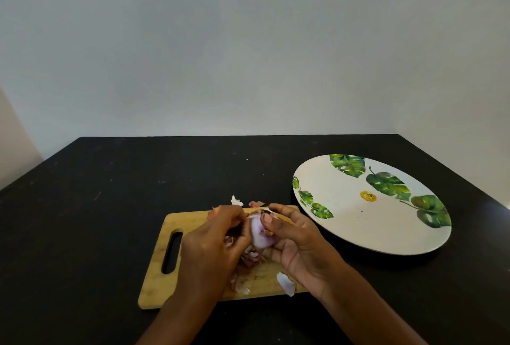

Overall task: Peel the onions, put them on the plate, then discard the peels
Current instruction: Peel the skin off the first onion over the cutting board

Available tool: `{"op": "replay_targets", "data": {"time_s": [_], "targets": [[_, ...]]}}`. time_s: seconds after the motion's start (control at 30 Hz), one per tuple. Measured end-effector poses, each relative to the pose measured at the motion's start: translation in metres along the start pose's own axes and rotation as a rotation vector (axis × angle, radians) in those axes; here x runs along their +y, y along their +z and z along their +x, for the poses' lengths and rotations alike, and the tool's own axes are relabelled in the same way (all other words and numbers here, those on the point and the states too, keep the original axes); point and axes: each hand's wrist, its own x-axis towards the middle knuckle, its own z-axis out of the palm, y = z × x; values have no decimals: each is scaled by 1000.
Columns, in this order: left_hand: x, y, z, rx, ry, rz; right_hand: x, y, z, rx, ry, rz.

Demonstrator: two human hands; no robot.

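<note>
A pale purple onion (260,234) is held above the wooden cutting board (157,275). My right hand (298,242) grips it from the right, thumb across its top. My left hand (212,242) pinches at the onion's left side where loose skin hangs. Several peels lie on the board, one white piece (286,284) near its front right edge and a heap (242,281) under my hands. Two small peels (236,201) lie on the table just behind the board. The white plate (345,223) with green leaf prints sits to the right and holds no onions.
The black table (96,206) runs back to a pale wall. The board's handle slot (172,252) faces left. The plate's left rim lies close to the board's far right corner.
</note>
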Motion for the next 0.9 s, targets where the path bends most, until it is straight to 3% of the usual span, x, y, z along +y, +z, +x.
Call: {"op": "replay_targets", "data": {"time_s": [0.1, 0.17, 0.63, 0.9], "targets": [[-4, 1, -3, 26, 169, 108, 1, -1, 2, -7, 18, 27], [-2, 0, -2, 50, 173, 91, 3, -3, 4, -24, 23, 55], [17, 0, 5, 219, -473, -427, 5, -3, 5, -59, 2, 123], [21, -6, 9, 202, -542, -567, 8, -5, 8, -114, -14, 198]]}}
